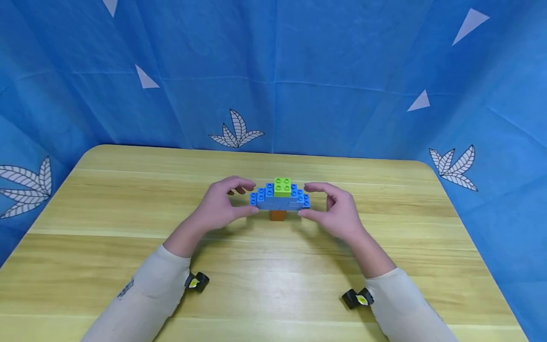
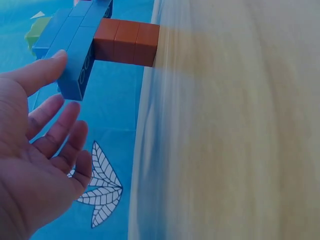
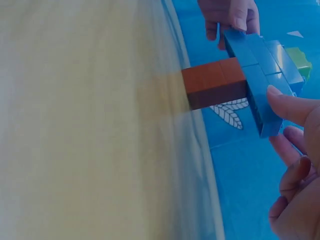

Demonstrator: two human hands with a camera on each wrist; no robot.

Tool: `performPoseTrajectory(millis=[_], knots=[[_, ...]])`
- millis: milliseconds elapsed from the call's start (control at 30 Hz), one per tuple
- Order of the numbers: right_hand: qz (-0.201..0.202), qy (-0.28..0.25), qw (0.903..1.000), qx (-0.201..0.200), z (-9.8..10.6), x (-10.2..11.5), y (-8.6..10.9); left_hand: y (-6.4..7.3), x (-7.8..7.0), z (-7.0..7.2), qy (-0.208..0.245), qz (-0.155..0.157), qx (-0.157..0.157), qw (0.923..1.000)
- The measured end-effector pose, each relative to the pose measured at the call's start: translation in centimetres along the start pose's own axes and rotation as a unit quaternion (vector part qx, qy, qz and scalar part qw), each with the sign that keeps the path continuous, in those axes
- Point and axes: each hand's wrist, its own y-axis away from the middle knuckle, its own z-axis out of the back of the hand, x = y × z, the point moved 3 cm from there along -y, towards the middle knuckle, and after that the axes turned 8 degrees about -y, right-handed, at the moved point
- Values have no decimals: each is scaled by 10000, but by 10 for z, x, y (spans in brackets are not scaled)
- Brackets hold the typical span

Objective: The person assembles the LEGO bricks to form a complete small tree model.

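Note:
A toy-brick build stands upright on the table, its orange-brown column (image 1: 278,216) carrying stepped tiers of blue bricks (image 1: 279,203) topped by a lime green brick (image 1: 282,187). My left hand (image 1: 222,203) is at the left end of the blue tier, thumb at its front face, fingers behind it and apart from the thumb. Mirroring this at the right end, my right hand (image 1: 337,209) has its thumb by the front face and its fingers spread behind. Both wrist views show the column (image 2: 127,41) from the side; whether the thumbs press the bricks I cannot tell.
The wooden table (image 1: 273,285) has rounded far corners. A blue curtain (image 1: 273,71) with white leaf and triangle prints hangs behind and beside it. Small black devices with yellow marks sit at the left cuff (image 1: 177,266) and right cuff (image 1: 384,285).

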Motion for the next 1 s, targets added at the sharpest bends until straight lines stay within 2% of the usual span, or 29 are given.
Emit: performPoseTrajectory(millis=[267, 533, 700, 867, 1000], knots=[[-136, -124, 9998, -116, 1, -10, 6, 7, 5, 2, -90, 158, 136, 9997], [-130, -201, 9988, -422, -3, -15, 6, 6, 4, 0, 95, 320, -28, 9994], [-244, -218, 9978, -580, -4, -15, 3, 3, 5, -5, 389, 714, -218, 9964], [-359, -412, 9968, -578, -6, -14, -2, -2, 7, -12, 609, 1169, -425, 9904], [-512, -358, 9963, -590, -8, -18, -8, -6, 10, -16, 739, 1458, -580, 9848]])
